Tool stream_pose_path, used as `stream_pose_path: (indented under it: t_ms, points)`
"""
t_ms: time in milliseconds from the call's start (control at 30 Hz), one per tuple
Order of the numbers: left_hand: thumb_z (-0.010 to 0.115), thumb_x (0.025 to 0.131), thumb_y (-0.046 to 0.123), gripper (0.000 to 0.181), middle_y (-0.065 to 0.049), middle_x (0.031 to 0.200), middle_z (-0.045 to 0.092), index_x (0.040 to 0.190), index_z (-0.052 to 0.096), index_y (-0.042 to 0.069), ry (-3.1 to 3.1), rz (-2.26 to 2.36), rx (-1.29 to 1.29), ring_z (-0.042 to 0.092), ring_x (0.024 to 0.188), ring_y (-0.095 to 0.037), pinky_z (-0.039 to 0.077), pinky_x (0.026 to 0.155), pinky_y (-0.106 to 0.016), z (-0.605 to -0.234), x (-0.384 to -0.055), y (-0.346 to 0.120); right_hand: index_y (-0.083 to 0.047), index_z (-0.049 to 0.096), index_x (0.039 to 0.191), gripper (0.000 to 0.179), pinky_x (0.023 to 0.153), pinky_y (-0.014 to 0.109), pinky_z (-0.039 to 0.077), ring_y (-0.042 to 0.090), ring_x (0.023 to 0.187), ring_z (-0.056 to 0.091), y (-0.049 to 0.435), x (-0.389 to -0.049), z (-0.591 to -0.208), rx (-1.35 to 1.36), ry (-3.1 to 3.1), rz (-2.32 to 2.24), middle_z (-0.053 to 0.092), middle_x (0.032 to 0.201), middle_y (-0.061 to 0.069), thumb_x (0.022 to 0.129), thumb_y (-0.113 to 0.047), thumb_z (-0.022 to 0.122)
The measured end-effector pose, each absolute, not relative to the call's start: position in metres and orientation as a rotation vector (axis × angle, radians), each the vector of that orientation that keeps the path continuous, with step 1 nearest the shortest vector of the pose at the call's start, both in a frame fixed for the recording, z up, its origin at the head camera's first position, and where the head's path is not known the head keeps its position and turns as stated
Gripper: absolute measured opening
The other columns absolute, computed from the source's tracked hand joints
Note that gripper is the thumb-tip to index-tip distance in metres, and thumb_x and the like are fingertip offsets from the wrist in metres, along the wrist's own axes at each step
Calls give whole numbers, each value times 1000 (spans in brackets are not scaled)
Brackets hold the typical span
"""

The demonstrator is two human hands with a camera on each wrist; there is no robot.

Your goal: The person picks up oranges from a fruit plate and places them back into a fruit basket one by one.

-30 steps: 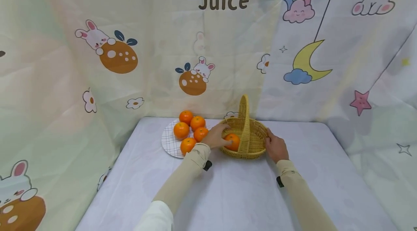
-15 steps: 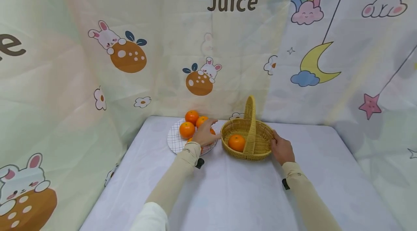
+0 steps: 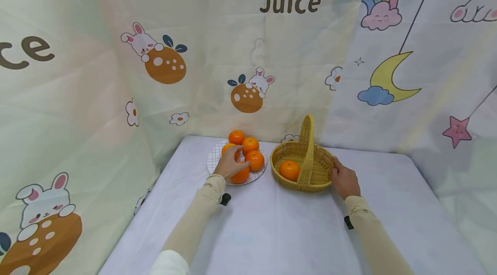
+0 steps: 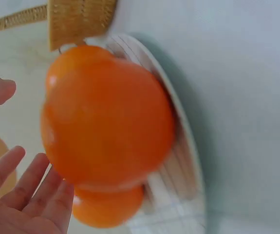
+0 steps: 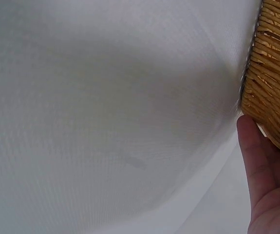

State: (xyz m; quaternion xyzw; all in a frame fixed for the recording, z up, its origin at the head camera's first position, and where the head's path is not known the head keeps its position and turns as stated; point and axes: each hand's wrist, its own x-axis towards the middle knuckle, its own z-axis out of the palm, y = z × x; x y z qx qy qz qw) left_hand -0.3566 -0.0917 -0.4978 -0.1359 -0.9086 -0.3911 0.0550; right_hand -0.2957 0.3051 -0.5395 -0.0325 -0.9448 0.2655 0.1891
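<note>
We are spreading our left hand [image 3: 227, 165] over the white, grid-lined plate [image 3: 212, 159] at the left, the thumb standing apart from the fingers and nothing being pinched between them. We are keeping it close above the near orange [image 3: 241, 175], which it is partly hiding; whether skin is meeting peel, we are finding hard to tell. Four more oranges are sitting on the plate: the far orange [image 3: 236, 137], the one just right of it [image 3: 250, 144], the right orange [image 3: 255, 160] and a left one [image 3: 226, 148], partly covered by our fingers.

With our right hand [image 3: 347, 182] we are pinching the right rim of the basket [image 3: 282, 180], our fingers [image 5: 257, 170] lying against its outer weave. The woven yellow basket is standing upright just right of the plate, its handle [image 3: 307, 137] arching over the middle. Inside, left of the handle, one orange [image 3: 289, 170] is resting.

Everything is standing toward the far side of the white-covered table [image 3: 279, 232], and a printed cloth [image 3: 217, 42] is hanging behind it, bearing the word "Juice".
</note>
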Motion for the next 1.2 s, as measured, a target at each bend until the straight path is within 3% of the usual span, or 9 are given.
stream_pose_path:
  t_ms: [333,600,833,1200]
  points:
    - [69,65,51,74,5,124,43,126,42,19,-2821,-1229,-267,39,111,-17,33,95,-39,-512,-353,-107,-17,27,137,44,37,27,28,16,42,31,312,-295,-546,-136,-2677,718,38,53,4,93,-22,32]
    - [69,61,57,83,1,124,44,128,41,15,-2812,-1277,-274,42,110,-19,36,94,-38,-523,-350,-106,-16,29,136,44,38,27,28,16,43,32,312,-295,-546,-137,-2674,707,37,53,4,93,-22,32]
    - [72,63,47,76,1,123,46,125,45,15,-2791,-1304,-306,41,112,-18,32,96,-39,-526,-344,-104,-17,27,137,44,37,27,28,16,43,32,310,-296,-544,-130,-2674,715,36,53,4,93,-21,32]
    - [73,60,49,81,1,126,42,128,42,17,-2843,-1254,-241,39,111,-20,31,96,-43,-537,-341,-104,-16,29,136,44,37,27,27,16,43,31,306,-297,-541,-116,-2668,703,37,52,4,93,-22,33]
